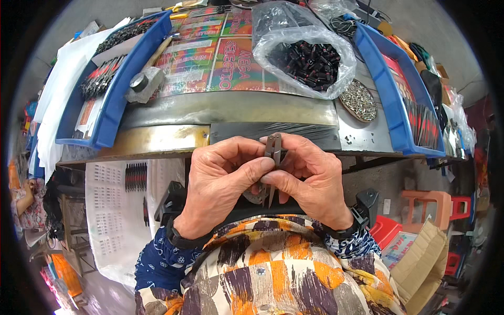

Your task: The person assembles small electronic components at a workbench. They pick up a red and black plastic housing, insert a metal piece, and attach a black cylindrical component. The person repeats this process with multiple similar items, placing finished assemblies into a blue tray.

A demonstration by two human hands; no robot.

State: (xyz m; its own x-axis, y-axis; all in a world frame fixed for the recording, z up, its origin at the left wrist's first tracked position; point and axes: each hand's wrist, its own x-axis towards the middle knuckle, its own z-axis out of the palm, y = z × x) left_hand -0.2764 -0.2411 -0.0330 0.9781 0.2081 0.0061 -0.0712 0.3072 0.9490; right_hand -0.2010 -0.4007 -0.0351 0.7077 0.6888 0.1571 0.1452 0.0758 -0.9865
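Both hands meet in front of my chest, at the near edge of the workbench. Between them stands a small dark metal tool part (273, 149) with two slim arms side by side and a narrow pointed lower end; its exact kind does not show. My left hand (223, 178) pinches it from the left with thumb and fingers. From the other side my right hand (312, 176) grips it, thumb laid across its lower half. The fingers hide part of its middle.
A blue tray (113, 118) of black-and-red pieces stands left; another blue tray (391, 86) stands right. A plastic bag (336, 86) holds black parts beside a dish of small metal pieces (359, 102). Below left is a white basket (107, 210); stools (428, 202) stand right.
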